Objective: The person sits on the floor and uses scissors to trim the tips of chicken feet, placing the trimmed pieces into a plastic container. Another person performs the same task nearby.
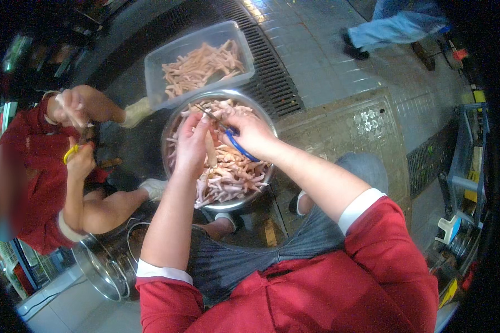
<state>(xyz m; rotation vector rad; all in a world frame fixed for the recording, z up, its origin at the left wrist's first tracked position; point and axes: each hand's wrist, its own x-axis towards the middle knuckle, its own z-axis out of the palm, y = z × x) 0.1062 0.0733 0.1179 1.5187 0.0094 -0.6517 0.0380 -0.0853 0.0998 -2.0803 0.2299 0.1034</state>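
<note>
A round metal basin point(229, 205) heaped with pale chicken feet point(233, 170) stands before me. Over it, my left hand point(193, 139) grips a single chicken foot point(211, 150), whose pale shank hangs below the fingers. My right hand point(248, 131) holds scissors point(243, 150) with blue handles. Their dark metal blades reach to the left, close to the fingertips of my left hand and the upper end of the foot. Whether the blades touch the foot I cannot tell.
Behind the basin stands a translucent plastic tub point(152, 79) of chicken feet. At left, a seated co-worker point(37, 166) holds yellow-handled scissors point(70, 154). Metal pots point(104, 266) stand lower left. Someone's legs point(396, 31) show at the upper right, beyond a floor grate point(271, 62).
</note>
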